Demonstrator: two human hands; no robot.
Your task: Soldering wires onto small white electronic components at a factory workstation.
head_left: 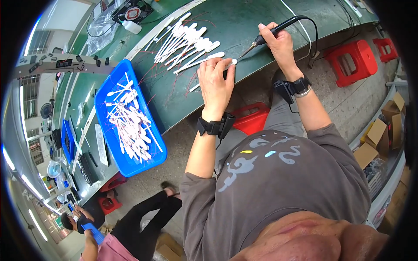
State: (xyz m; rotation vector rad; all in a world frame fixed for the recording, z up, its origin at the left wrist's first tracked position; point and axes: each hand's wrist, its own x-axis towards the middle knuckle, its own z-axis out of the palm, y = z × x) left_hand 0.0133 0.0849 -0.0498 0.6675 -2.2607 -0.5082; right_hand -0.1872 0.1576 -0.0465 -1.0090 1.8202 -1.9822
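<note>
My right hand (281, 45) is closed around the black handle of a soldering iron (260, 40). Its thin tip points down and left, close to the round end of a white paddle-shaped piece (234, 61). That piece is pinched in my left hand (216, 82), which rests at the table's near edge; most of it is hidden under the fingers. Something dark shows between thumb and fingers, too small to name. Just beyond my left hand, a row of similar white pieces (202, 44) with thin red wires lies on the green table (161, 102).
A blue tray (126, 170) heaped with white pieces sits at the table's left edge. Farther back are a white bottle (132, 27) and a black fan (132, 12). The iron's cord (314, 28) trails right. Red stools (352, 63) stand beside the table. Two people sit at lower left.
</note>
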